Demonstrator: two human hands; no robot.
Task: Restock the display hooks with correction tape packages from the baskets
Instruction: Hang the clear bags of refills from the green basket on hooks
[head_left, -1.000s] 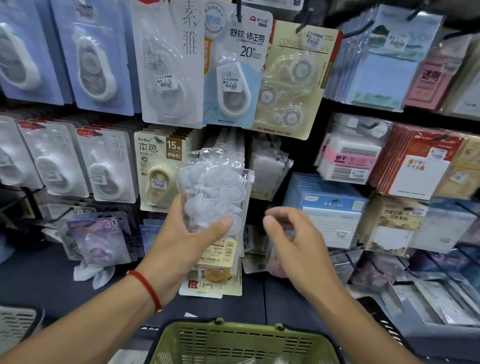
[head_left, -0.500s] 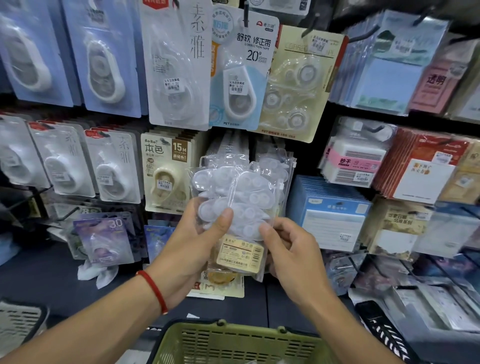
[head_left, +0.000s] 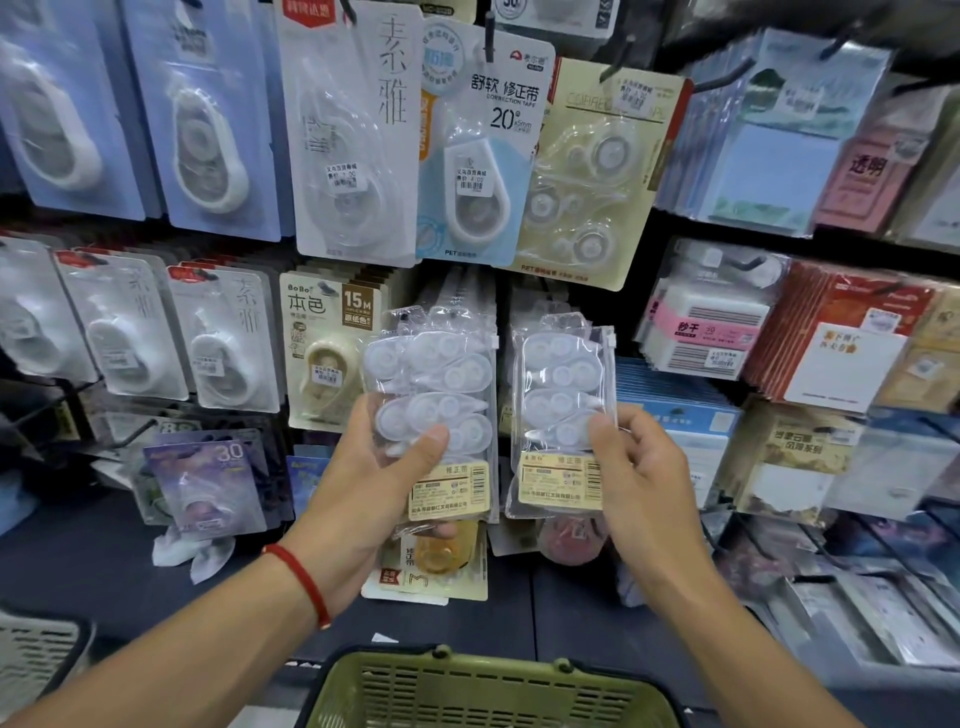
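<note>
Two clear bags of white correction tapes are up in the middle of the frame, side by side and just apart, one in each hand. The left hand (head_left: 387, 488) grips the left bag (head_left: 434, 395) from below: thumb pressed flat across the front of the plastic, fingers curled round behind, one fingertip peeking out under the bag's bottom edge. There's a red string bracelet (head_left: 301, 579) on that wrist. The right hand (head_left: 641, 486) pinches the right bag (head_left: 563, 400) along its right edge, thumb on the front near the lower tapes, fingers wrapped behind it. Each bag carries a yellow label (head_left: 449, 491) across its lower part, and both bags stand upright, facing the camera.

Behind them, the display wall is packed. Upper centre, a large white card (head_left: 358, 130) with a clear dispenser hangs next to a pale blue one marked 20 (head_left: 483, 150) and a cream card (head_left: 592, 171) holding several clear reels. Middle left, a cream pack marked 15M (head_left: 332, 332) sits just beside the left bag, partly behind the hand. Lower left, a purple pack marked 30 (head_left: 208, 478). To the right of the frame, stacks of sticky notes (head_left: 769, 140) and other paper goods. At the bottom centre, the rim of a green basket (head_left: 483, 675) shows beneath the forearms; what's in it I cannot tell.
</note>
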